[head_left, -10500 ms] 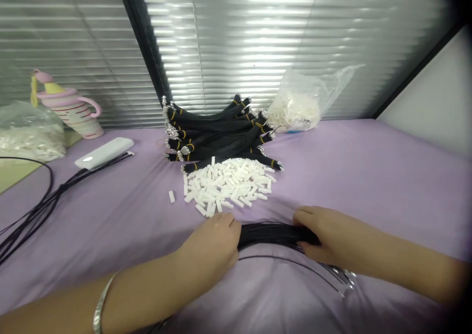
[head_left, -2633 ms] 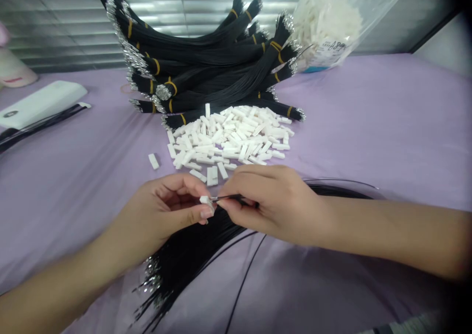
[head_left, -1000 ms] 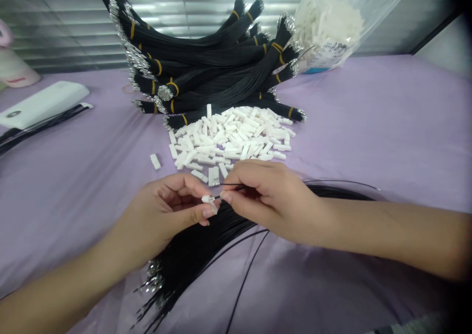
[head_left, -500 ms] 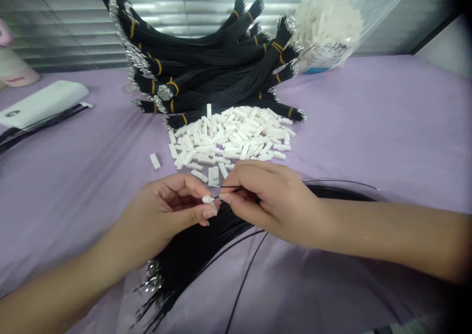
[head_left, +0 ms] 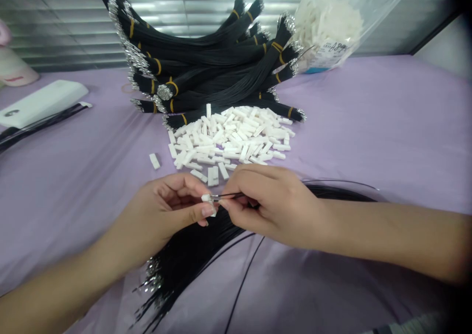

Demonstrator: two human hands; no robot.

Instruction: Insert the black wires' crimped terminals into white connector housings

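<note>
Between thumb and fingers, my left hand (head_left: 177, 201) pinches a small white plastic connector housing (head_left: 210, 205). My right hand (head_left: 269, 196) grips thin black wires (head_left: 230, 195), whose metal-tipped ends point left and meet the housing. How deep the tips sit in it I cannot tell. Under both hands lies a loose bundle of black wires (head_left: 199, 260) with silvery terminals (head_left: 154, 275) at its lower left end. Just beyond my fingers spreads a heap of white connector housings (head_left: 236, 137).
Black wire bundles tied with yellow bands (head_left: 217, 63) are stacked by the window blind. A clear bag of white parts (head_left: 328, 34) stands at the back right. On the left are a white device (head_left: 44, 103), some dark cables (head_left: 44, 122) and a pink-and-white container (head_left: 16, 68).
The wire that stood apart above the housing has come down, so its tip now meets the housing beside the other. My right hand has lowered slightly; my left hand has barely moved.
</note>
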